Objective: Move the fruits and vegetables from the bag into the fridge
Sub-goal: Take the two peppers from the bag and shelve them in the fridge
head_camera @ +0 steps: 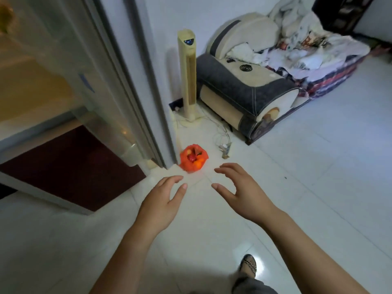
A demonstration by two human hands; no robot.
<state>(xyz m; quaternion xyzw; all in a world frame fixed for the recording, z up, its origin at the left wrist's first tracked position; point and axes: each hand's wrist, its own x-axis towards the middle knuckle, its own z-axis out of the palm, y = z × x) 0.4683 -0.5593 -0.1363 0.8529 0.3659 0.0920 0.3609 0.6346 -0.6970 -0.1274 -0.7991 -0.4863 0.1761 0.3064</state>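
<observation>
On the floor sits an orange bag [193,159] holding red and orange fruits, both hands [164,200] spread, empty.

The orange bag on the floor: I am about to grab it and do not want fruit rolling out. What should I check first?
1. Hands free: ok. The left hand and right hand are open and hold nothing.
2. Bag within grasp: not ok. The orange bag sits on the floor ahead of both hands, untouched.
3. Bag upright: ok. Its mouth faces up, with red and orange produce showing inside.
4. Clutter nearby: ok. The power strip lies to the bag's right, apart from it.
5. Handles to grip: cannot tell, too small to see.
</observation>
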